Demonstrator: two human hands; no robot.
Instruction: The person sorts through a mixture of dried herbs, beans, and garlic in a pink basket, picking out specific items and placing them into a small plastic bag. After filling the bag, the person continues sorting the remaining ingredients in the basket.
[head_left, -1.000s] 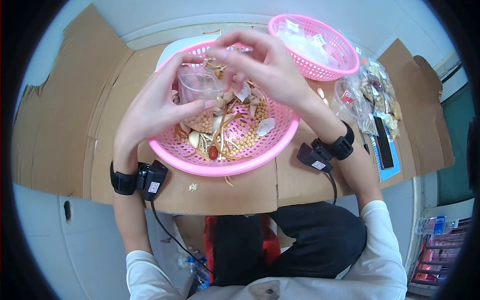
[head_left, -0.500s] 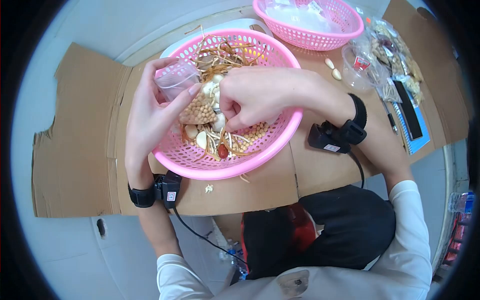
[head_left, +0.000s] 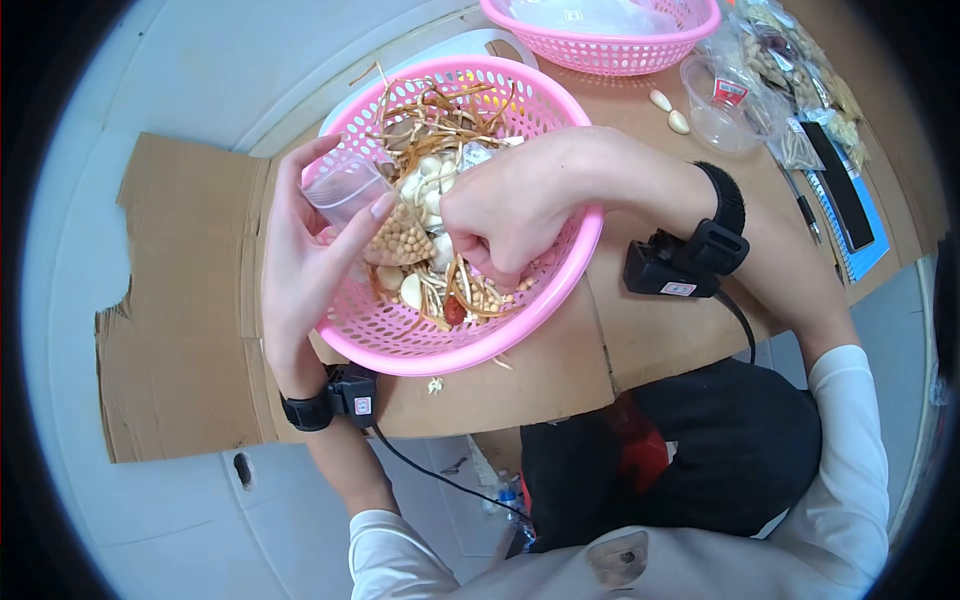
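A clear container (head_left: 345, 192) sits in the left hand (head_left: 298, 268), which curves round it, presumably for steadiness. Beside it, the right hand (head_left: 512, 212) is curled low inside the pink basket (head_left: 450, 364) (its fingertips hidden, so any pinch cannot be told).

The basket (head_left: 430, 365) is glossy plastic, the cup (head_left: 346, 190) smooth plastic, the cardboard (head_left: 190, 300) matt.

Front basket (head_left: 450, 364) to tub (head_left: 725, 118): gap, 2 pale pieces (head_left: 679, 122)
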